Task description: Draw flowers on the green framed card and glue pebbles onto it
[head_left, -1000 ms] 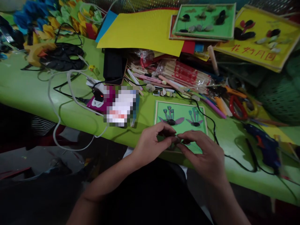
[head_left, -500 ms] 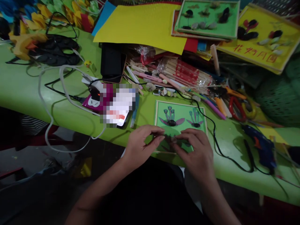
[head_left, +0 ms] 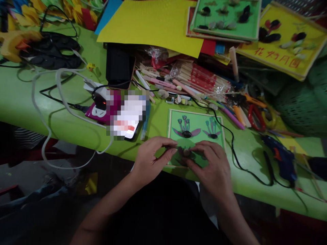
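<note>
A green picture panel [head_left: 196, 119] in a thin wooden frame lies flat at the table's front edge. Two drawn flowers with dark stones at their bases show on its upper half. Over the lower half, my right hand [head_left: 213, 160] has thumb and fingertips around a small greyish pebble [head_left: 187, 153], at or just above the panel's surface. My left hand [head_left: 154, 154] is at the panel's left side, thumb and fingers closed together; whatever is between them, if anything, is hidden. Dark shapes beneath the fingers are too dim to name.
A glue gun [head_left: 281, 158] lies to the right, its black cord [head_left: 231, 139] running past the panel. Left are a lit phone [head_left: 130, 115], a power strip [head_left: 98, 114] and white cables. Behind lie markers, bundled sticks [head_left: 201, 76], scissors [head_left: 257, 117] and finished panels [head_left: 227, 20].
The view has shifted slightly. My right fingertips have moved a little, and the pebble shows more plainly between them. My left hand keeps nearly the same pose.
</note>
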{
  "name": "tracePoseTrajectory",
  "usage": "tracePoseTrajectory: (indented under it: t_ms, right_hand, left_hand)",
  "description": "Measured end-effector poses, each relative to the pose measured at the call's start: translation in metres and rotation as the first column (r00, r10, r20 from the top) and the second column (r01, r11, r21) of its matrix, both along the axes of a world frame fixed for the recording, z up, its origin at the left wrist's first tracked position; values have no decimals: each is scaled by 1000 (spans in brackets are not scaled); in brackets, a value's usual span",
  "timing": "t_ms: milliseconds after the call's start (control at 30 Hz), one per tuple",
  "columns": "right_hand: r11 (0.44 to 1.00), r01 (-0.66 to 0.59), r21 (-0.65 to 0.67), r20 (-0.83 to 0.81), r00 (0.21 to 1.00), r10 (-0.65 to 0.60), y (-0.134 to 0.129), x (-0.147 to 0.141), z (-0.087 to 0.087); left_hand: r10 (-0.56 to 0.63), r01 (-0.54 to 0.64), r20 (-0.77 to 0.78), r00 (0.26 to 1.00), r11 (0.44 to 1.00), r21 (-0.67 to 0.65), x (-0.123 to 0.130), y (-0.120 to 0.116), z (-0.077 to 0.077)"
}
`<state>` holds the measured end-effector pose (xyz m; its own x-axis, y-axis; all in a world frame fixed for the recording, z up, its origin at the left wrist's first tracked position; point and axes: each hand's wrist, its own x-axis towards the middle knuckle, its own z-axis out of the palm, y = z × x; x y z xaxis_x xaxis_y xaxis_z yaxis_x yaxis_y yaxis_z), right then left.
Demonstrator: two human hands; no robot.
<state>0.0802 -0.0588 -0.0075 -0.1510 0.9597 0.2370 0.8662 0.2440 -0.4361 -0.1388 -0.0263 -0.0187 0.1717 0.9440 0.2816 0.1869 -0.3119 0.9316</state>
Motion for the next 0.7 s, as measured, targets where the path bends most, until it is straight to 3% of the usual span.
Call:
tracePoseTrajectory:
  t_ms: [700]
  right_hand:
    - [996, -92, 3, -49, 995, 92, 2, 9, -4]
  left_hand:
    - [-13, 19, -152, 988, 999, 33, 4, 1, 0]
